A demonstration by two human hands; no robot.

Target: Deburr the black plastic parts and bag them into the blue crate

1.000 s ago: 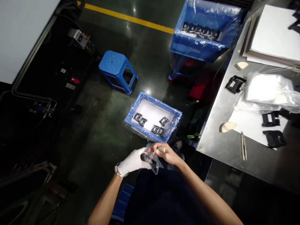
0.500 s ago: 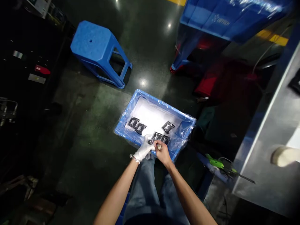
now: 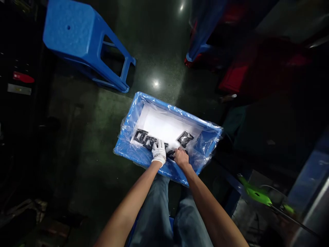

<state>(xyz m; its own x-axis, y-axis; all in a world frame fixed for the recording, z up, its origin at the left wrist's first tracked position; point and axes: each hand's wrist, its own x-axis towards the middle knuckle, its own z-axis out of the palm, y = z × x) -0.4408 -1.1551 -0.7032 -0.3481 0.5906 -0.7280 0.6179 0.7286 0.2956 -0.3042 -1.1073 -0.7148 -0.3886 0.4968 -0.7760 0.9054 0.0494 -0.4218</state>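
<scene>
A blue crate [image 3: 156, 98] lined with clear plastic film stands on the floor before my legs, with a white sheet [image 3: 161, 121] on its bottom. My left hand [image 3: 159, 151], in a white glove, reaches over the near wall; its fingers are stretched out on black frame-shaped parts [image 3: 149, 142], partly covering them. My bare right hand [image 3: 181, 156] is beside it, fingers curled at another black part [image 3: 170, 153] near the crate's close side. Another black frame [image 3: 140, 136] lies at the left, and a single black part [image 3: 185, 138] sits tilted on the right.
A blue plastic stool [image 3: 69, 31] stands at upper left. Red and blue items [image 3: 233, 77] are at upper right in shadow. A bright green tool [image 3: 257, 195] and a blurred metal table edge [image 3: 311, 212] are at lower right.
My hands were together at the crate's near edge; they have moved apart and further into it, down onto the black parts. The view has shifted, bringing the crate closer.
</scene>
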